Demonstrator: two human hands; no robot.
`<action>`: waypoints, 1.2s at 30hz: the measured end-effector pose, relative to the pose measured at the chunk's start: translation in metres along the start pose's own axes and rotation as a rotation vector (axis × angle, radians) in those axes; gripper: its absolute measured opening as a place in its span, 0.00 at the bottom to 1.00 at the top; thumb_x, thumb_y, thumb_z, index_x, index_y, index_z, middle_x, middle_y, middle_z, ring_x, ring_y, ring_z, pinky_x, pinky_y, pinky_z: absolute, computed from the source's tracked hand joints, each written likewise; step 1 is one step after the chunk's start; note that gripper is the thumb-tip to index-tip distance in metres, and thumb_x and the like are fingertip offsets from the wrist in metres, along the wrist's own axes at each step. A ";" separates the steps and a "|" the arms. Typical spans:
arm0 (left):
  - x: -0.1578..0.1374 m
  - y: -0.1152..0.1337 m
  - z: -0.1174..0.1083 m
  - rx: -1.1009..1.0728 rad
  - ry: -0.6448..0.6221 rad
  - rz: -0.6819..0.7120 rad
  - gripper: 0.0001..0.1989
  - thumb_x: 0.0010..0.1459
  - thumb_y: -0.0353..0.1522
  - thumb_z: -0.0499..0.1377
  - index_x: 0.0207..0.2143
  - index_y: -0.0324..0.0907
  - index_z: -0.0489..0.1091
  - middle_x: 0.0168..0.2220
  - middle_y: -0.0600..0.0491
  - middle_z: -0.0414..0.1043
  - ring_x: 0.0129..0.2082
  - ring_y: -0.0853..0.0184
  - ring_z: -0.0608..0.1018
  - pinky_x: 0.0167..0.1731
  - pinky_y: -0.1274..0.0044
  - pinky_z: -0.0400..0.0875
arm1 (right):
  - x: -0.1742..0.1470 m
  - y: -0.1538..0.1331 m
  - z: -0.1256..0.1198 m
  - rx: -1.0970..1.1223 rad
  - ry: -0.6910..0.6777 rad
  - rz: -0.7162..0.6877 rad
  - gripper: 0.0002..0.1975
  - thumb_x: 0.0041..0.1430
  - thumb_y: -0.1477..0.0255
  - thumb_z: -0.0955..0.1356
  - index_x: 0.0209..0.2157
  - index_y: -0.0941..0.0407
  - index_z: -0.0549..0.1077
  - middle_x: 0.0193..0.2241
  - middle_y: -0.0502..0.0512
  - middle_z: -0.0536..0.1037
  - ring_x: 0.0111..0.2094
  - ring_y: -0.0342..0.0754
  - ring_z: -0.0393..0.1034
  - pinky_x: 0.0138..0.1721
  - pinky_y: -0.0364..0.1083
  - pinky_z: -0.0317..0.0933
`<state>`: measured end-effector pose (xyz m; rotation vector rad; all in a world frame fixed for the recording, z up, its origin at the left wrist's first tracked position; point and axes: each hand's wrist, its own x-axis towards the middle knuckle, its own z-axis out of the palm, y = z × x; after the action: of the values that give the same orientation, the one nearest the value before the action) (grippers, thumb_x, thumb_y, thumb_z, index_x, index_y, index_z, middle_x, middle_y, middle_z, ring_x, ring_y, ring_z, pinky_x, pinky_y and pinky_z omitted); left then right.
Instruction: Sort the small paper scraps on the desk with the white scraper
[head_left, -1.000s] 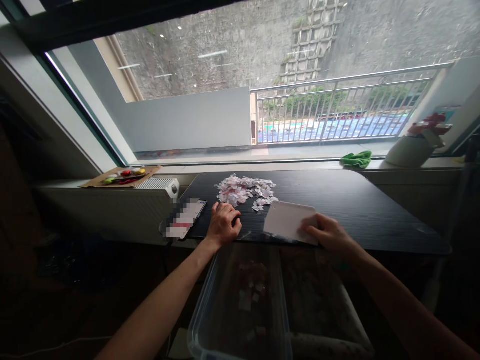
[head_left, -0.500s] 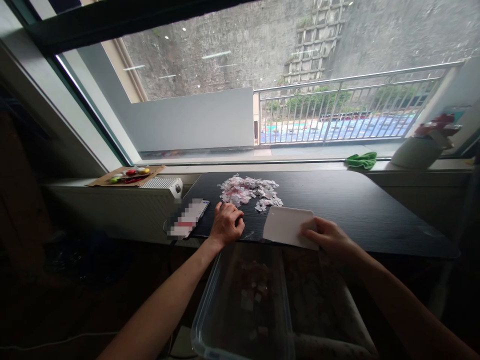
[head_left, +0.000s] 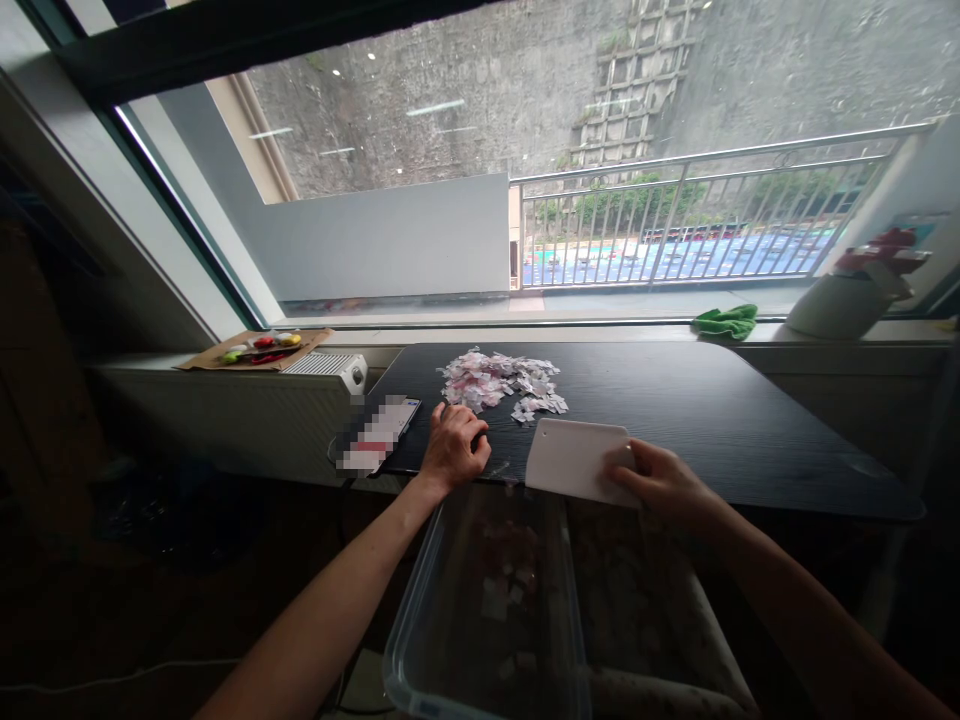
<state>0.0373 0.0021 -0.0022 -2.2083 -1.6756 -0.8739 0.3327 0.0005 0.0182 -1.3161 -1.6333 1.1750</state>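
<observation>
In my right hand [head_left: 664,478] is a flat white plastic scraper [head_left: 566,458] with a small hole in one corner. The thumb lies on its face, and its lower edge is over the near edge of the black table [head_left: 675,400]. My left hand [head_left: 456,445] rests on the table with curled fingers; whatever is under them, if anything, is hidden. Beyond both hands lies a heap of small paper scraps [head_left: 487,380], white and pinkish. Below the table edge stands a clear plastic bin [head_left: 484,660] with some paper bits [head_left: 495,600] inside.
A phone [head_left: 379,440] lies at the table's left edge, beside a radiator [head_left: 262,410]. Colourful items [head_left: 262,345] sit on brown cardboard there. On the windowsill are a green cloth [head_left: 726,321] and a pale container [head_left: 840,305]. A patterned covered surface [head_left: 660,690] is right of the bin.
The scraper in my right hand has come slightly lower and nearer to me, toward the table edge. My left hand stays where it was.
</observation>
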 end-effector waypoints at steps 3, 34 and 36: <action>0.000 -0.001 0.000 0.001 0.003 0.007 0.07 0.52 0.30 0.56 0.32 0.43 0.73 0.34 0.50 0.73 0.45 0.59 0.72 0.58 0.58 0.53 | 0.003 0.001 0.000 0.017 0.024 -0.023 0.12 0.42 0.65 0.71 0.30 0.57 0.75 0.24 0.52 0.77 0.26 0.48 0.71 0.27 0.45 0.66; 0.000 0.000 -0.002 -0.008 -0.010 0.013 0.07 0.52 0.30 0.55 0.33 0.44 0.73 0.34 0.50 0.73 0.44 0.58 0.72 0.57 0.57 0.54 | 0.038 0.006 -0.027 -0.167 0.390 -0.059 0.10 0.45 0.64 0.69 0.29 0.54 0.72 0.26 0.52 0.78 0.30 0.51 0.73 0.35 0.49 0.66; 0.000 0.000 -0.002 -0.008 -0.011 0.010 0.07 0.52 0.30 0.55 0.33 0.44 0.73 0.34 0.50 0.73 0.44 0.59 0.72 0.57 0.57 0.54 | 0.038 0.008 -0.016 -0.119 0.339 -0.071 0.11 0.44 0.63 0.70 0.29 0.54 0.72 0.26 0.52 0.79 0.31 0.51 0.73 0.36 0.49 0.66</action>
<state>0.0367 0.0007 -0.0005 -2.2294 -1.6674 -0.8690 0.3417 0.0416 0.0157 -1.4304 -1.5036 0.7719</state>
